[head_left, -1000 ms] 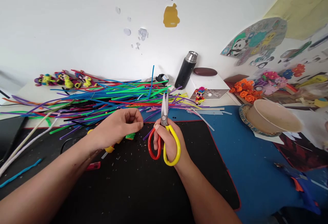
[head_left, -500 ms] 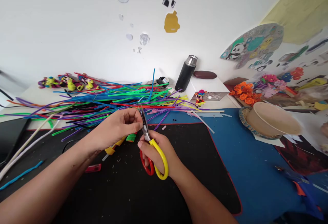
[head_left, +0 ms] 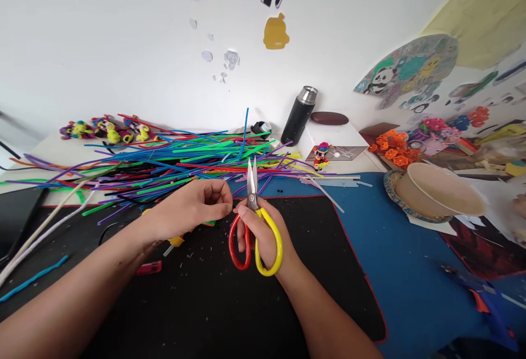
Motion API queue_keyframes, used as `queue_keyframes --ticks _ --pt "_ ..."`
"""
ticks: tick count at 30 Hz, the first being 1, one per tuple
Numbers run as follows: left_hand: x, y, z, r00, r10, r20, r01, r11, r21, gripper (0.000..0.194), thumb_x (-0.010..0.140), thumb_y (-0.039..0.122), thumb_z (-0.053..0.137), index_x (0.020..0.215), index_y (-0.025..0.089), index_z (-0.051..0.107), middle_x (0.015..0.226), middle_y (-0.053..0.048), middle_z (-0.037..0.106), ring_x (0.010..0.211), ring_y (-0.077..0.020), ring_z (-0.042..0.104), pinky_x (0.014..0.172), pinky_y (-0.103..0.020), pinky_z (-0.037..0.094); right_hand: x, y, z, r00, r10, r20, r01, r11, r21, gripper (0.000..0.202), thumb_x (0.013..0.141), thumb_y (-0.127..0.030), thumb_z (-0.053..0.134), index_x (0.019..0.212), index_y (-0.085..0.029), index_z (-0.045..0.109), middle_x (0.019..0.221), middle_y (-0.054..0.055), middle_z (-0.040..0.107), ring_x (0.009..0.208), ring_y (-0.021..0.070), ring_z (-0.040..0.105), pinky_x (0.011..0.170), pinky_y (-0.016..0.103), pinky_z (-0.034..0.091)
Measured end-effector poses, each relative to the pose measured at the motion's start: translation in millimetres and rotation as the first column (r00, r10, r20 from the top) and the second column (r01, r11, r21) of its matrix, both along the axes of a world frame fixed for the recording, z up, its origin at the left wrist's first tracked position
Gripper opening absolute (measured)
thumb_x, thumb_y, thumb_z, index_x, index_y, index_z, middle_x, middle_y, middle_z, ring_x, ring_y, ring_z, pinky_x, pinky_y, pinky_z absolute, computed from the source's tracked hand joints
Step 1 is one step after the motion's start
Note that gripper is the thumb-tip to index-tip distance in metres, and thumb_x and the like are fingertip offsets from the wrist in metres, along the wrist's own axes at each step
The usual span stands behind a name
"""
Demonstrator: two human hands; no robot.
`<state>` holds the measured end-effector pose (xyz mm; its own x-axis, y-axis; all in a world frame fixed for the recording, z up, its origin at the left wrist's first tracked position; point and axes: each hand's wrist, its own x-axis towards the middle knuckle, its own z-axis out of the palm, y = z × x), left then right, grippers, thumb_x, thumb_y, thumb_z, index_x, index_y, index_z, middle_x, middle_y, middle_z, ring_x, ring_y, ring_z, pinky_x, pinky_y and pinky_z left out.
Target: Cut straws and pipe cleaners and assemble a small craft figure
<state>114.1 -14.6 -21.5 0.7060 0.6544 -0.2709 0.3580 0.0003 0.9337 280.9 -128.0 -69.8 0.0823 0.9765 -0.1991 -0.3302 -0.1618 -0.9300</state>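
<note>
My right hand (head_left: pixel 271 233) holds a pair of scissors (head_left: pixel 252 200) with one red and one yellow handle. Their blades point away from me and stand slightly apart. To their left, my left hand (head_left: pixel 205 205) is closed in a pinch; whatever its fingertips hold is too small to make out. Partly hidden beneath that hand are a green piece (head_left: pixel 210 223) and a yellow object (head_left: pixel 176 241). Beyond both hands lies a long pile of coloured pipe cleaners (head_left: pixel 181 153).
A black mat (head_left: pixel 197 304) covers the near table. Around it are a red-handled tool (head_left: pixel 149 267), a blue pipe cleaner (head_left: pixel 35 279), a bowl (head_left: pixel 444 192), a blue glue gun (head_left: pixel 480 293), a black flask (head_left: pixel 299 115), a white box (head_left: pixel 337 142) and a small figure (head_left: pixel 321 156).
The scissors have moved right, away from my left fingertips, and their blades have parted a little. My left hand keeps its pinch and has shifted slightly.
</note>
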Motion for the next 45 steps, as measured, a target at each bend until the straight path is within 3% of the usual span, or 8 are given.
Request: queue_keyframes --ticks 11,18,33,45 --pt "4 -3 -1.2 0.999 -0.053 -0.01 0.052 0.997 -0.062 0.032 0.077 0.047 0.083 0.077 0.022 0.063 0.067 0.003 0.06 0.061 -0.0124 0.049 0.057 -0.024 0.036 -1 0 -6.3 1.0 0.008 -0.02 -0.008 1.0 0.018 0.034 0.092 -0.051 0.079 0.097 -0.022 0.062 0.059 -0.007 0.063 0.042 0.011 0.056 0.043 0.02 0.044" --pt "0 3 -6.2 1.0 -0.019 0.024 0.022 0.995 -0.093 0.035 0.083 0.055 0.086 0.087 0.022 0.075 0.075 -0.001 0.065 0.063 -0.0143 0.052 0.058 -0.026 0.042 0 1 -1.5 0.999 -0.031 -0.013 0.031 0.999 0.013 0.032 0.09 -0.049 0.078 0.095 -0.022 0.061 0.057 -0.007 0.062 0.041 0.0112 0.055 0.043 0.02 0.043" --pt "-1 4 -13.2 0.997 -0.061 0.038 0.064 0.996 -0.067 0.035 0.087 0.055 0.085 0.094 0.022 0.076 0.08 -0.003 0.07 0.068 -0.0165 0.059 0.062 -0.028 0.047 -2 0 -4.1 0.997 -0.074 -0.007 0.074 0.997 0.022 0.034 0.09 -0.05 0.079 0.096 -0.022 0.062 0.059 -0.007 0.062 0.042 0.0114 0.057 0.044 0.02 0.046" --pt "3 0 -8.6 0.999 -0.029 0.017 0.03 1.0 -0.009 0.04 0.083 0.059 0.085 0.087 0.021 0.075 0.077 -0.003 0.069 0.067 -0.0164 0.057 0.061 -0.028 0.048 -4 -1 -2.0 0.998 -0.06 0.022 0.06 0.998 0.021 0.034 0.09 -0.051 0.079 0.095 -0.023 0.06 0.059 -0.007 0.061 0.043 0.0112 0.055 0.045 0.021 0.047"
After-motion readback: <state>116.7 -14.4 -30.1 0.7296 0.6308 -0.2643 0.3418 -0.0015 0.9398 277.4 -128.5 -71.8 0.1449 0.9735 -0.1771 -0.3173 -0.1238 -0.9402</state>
